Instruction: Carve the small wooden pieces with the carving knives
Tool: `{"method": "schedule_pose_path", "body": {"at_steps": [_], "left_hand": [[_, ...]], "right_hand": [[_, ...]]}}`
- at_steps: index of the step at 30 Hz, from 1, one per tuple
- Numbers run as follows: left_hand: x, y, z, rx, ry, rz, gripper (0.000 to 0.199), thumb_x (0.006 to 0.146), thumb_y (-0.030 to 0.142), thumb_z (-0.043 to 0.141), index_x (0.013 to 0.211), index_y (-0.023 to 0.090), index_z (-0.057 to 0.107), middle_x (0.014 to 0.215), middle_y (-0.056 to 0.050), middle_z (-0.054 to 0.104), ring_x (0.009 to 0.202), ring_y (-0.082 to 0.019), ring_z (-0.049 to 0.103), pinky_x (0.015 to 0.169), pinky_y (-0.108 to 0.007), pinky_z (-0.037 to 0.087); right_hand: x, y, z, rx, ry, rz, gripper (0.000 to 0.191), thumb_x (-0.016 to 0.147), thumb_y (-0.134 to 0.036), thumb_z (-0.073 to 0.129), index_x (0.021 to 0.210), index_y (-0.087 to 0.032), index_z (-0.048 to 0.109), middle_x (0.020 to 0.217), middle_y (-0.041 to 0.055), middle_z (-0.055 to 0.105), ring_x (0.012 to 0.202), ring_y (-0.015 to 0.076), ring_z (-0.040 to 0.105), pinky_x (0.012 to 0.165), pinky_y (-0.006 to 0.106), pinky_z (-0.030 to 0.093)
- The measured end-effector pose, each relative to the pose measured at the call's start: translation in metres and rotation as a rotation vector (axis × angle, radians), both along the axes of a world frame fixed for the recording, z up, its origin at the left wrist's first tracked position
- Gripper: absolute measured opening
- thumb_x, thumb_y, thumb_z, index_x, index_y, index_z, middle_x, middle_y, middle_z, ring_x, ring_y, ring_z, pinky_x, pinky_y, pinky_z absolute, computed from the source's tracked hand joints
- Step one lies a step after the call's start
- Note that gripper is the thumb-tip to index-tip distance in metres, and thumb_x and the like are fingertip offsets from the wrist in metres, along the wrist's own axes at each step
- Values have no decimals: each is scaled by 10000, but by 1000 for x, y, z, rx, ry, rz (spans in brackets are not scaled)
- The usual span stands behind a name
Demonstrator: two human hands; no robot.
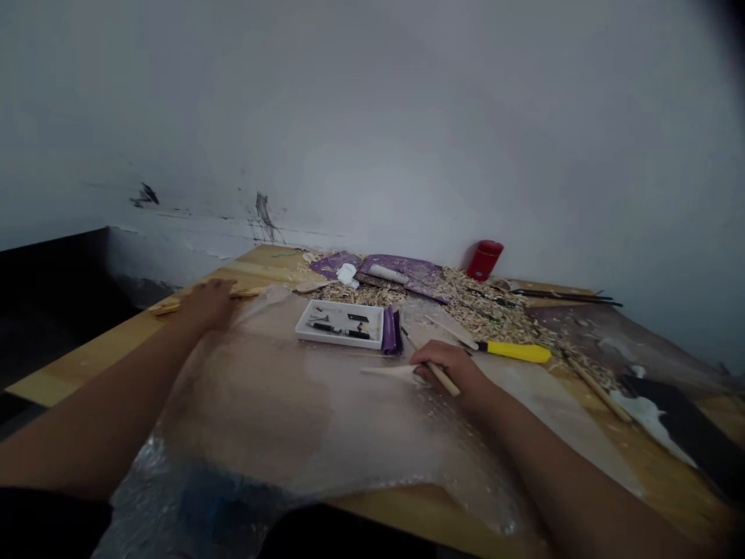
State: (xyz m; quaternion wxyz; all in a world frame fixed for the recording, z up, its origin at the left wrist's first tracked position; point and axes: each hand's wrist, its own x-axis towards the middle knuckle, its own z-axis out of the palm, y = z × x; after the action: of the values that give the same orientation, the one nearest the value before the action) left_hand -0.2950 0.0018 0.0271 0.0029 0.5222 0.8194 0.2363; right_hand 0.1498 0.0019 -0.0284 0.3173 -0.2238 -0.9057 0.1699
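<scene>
My right hand [448, 365] is closed around a tool with a round wooden handle [445, 379] and a thin shaft pointing forward. A pale, pointed piece of carved wood [389, 373] sticks out leftward from under the same hand. At the table's left side, my left hand [208, 301] rests over strips of wood [249, 293]; its fingers are too dark and blurred to read. Between the hands is a white tray [299, 330] holding a black pen-like knife [341, 331] and small blades. Beside the tray lies a folded purple wrapper [392, 332].
Clear plastic sheeting [256, 411] covers the wooden table [52, 373]. Wood shavings [477, 314] pile up behind, near a red container [484, 260]. A yellow-handled tool [518, 352] lies beyond my right hand. A dark flat object [687, 435] and a wooden stick [599, 388] lie to the right.
</scene>
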Motion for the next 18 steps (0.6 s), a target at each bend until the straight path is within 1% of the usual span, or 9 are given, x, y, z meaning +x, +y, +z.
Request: {"method": "schedule_pose_path", "body": {"at_steps": [2,4,6,9,11,12,15,16,18], "left_hand": [[-30,-3,-9,-115,63,48,560,674,312,569,1190,137,438,1332,-158,381,1164,-387,293,860,-559,235],[-48,-1,-16,-205,111,58,572,720,349,527,1242,159,390,1376,-149,325,1185,-385,272,862,-582,200],[-56,2,-19,-277,149,61,530,747,386,491,1223,165,418,1331,-155,392,1148,-371,334,859,-588,189],[-59,2,-16,-329,214,84,455,759,477,428,1075,168,533,1173,-145,529,1042,-356,435,842,-579,215],[-60,-2,-10,-356,249,89,482,741,552,395,947,155,574,1027,-122,590,950,-326,496,817,-512,295],[-61,-5,-5,-362,263,133,509,732,571,384,934,139,565,997,-130,591,911,-322,514,776,-471,343],[-56,-10,14,-322,300,219,541,786,533,288,1037,97,489,1119,-197,509,925,-320,506,690,-379,396],[-50,-11,21,-287,327,246,513,791,516,299,1053,111,472,1135,-184,498,932,-300,500,696,-358,395],[-27,-13,36,-152,397,186,462,779,505,363,1008,123,489,1047,-138,544,892,-251,502,686,-300,387]], "right_hand": [[-2,0,1,19,-33,43,150,832,-263,467,845,-204,605,761,50,634,725,152,555,666,262,416],[-3,-1,3,34,-80,53,157,834,-258,466,849,-200,611,773,54,643,734,155,550,688,274,411],[-4,-2,6,51,-117,45,170,837,-253,457,840,-195,616,766,58,645,725,158,546,697,287,404],[-5,-4,10,58,-149,25,172,835,-250,453,832,-199,618,747,54,644,711,159,543,691,290,400],[-5,-4,10,58,-191,5,157,824,-244,462,833,-208,615,760,53,644,729,168,546,701,299,397],[-5,-3,10,63,-214,-2,150,817,-242,468,830,-209,614,760,53,644,738,174,545,703,305,397],[-5,-3,7,80,-256,-10,136,794,-236,484,816,-199,613,734,61,636,742,188,538,694,316,401],[-5,-3,7,81,-256,-8,129,785,-235,494,816,-195,612,730,63,631,744,191,536,691,318,405],[-4,-5,8,79,-206,-17,128,764,-232,520,851,-191,605,761,67,623,763,193,536,700,325,414]]}}
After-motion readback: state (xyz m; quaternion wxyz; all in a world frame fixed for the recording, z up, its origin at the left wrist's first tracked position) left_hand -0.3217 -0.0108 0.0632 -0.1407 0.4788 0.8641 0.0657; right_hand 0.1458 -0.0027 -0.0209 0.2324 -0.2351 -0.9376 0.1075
